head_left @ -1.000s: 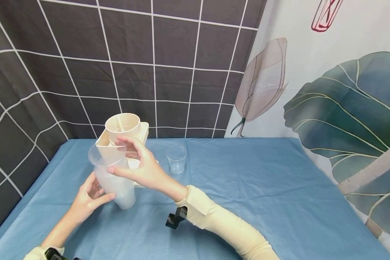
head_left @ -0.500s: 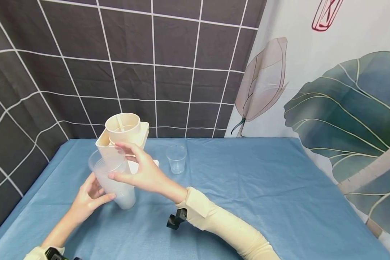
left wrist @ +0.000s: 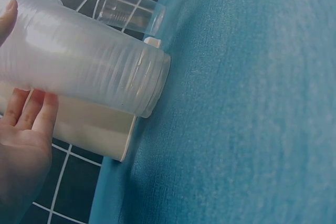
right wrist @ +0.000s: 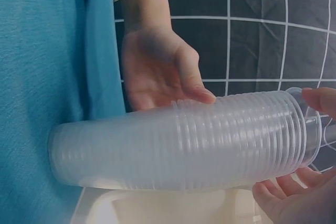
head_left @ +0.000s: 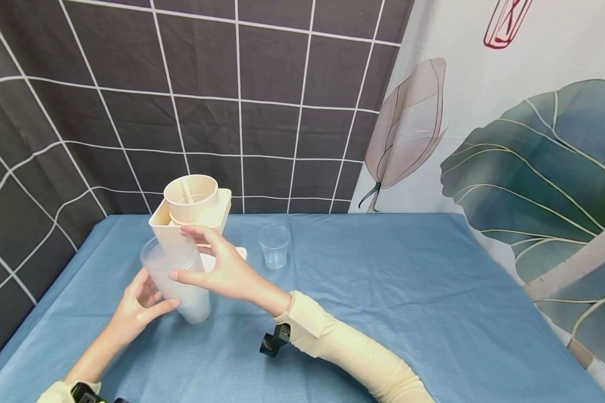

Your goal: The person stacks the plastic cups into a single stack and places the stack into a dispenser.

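Observation:
A stack of clear plastic cups [head_left: 189, 294] stands tilted on the blue cloth, leaning to the left at the top. My left hand [head_left: 138, 310] holds the stack low down, with the thumb on the near side and fingers behind. My right hand [head_left: 222, 266] grips the top plastic cup [right wrist: 313, 132] near its rim, thumb on one side and fingers on the other. That cup sits nested in the stack, its rim jutting a little beyond the others in the right wrist view. One separate clear cup [head_left: 274, 246] stands upright to the right.
Behind the stack stands a cream appliance [head_left: 217, 215] with a round open container [head_left: 191, 196] on top and a white base part showing by the right hand. The blue cloth [head_left: 363, 291] covers the table. A dark gridded curtain [head_left: 272, 129] hangs behind.
The top cup has come down into the stack, so its rim sits lower than a second ago. My right hand has shifted slightly downward with it; the left hand has stayed put.

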A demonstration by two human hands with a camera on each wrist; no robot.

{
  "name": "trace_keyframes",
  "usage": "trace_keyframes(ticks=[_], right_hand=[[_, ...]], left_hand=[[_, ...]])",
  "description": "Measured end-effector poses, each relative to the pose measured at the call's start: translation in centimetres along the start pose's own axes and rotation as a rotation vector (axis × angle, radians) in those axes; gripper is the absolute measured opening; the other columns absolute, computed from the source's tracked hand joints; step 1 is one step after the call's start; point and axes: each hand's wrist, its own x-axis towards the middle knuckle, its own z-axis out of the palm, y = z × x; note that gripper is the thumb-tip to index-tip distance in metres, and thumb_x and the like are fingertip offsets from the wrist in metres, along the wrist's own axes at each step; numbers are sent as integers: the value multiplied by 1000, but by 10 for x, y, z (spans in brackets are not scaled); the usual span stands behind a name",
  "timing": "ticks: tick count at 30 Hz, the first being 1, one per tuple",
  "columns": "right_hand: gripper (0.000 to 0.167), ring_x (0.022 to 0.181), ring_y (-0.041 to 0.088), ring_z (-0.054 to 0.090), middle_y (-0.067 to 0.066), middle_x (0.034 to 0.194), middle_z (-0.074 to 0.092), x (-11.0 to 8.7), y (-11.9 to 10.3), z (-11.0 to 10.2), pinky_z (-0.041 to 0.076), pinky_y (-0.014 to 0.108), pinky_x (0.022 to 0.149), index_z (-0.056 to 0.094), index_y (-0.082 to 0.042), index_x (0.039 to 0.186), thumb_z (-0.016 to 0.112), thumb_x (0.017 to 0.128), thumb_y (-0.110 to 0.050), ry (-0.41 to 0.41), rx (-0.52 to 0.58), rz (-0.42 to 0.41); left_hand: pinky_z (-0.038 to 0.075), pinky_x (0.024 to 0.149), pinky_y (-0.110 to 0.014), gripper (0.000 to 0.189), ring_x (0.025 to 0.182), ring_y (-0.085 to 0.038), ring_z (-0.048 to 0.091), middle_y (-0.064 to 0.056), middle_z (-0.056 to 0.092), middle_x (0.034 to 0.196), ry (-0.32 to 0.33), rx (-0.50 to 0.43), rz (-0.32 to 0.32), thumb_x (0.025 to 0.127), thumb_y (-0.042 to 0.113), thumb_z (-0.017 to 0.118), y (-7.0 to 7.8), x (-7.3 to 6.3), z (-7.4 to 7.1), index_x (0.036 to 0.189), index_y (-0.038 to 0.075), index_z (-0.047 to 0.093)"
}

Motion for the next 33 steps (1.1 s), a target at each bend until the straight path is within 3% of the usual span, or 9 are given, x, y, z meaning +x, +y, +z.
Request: trace_keyframes(ticks=[12, 33], right_hand=[[59, 127, 6, 50, 5, 144, 48, -2, 3, 0, 39, 17, 105, 42, -8, 140, 68, 88, -15, -6, 15, 44], [59, 124, 7, 51, 5, 144, 47, -3, 3, -3, 40, 18, 104, 42, -7, 141, 67, 88, -15, -40, 26, 65]], left_hand=[[48, 92, -12, 86, 117, -1, 56, 6, 58, 129, 11, 0, -7, 66, -36, 51, 0, -1, 1, 141, 4, 39], [48, 92, -13, 88, 118, -2, 55, 4, 57, 131, 6, -16, 1, 65, -37, 51, -1, 0, 1, 143, 2, 37]])
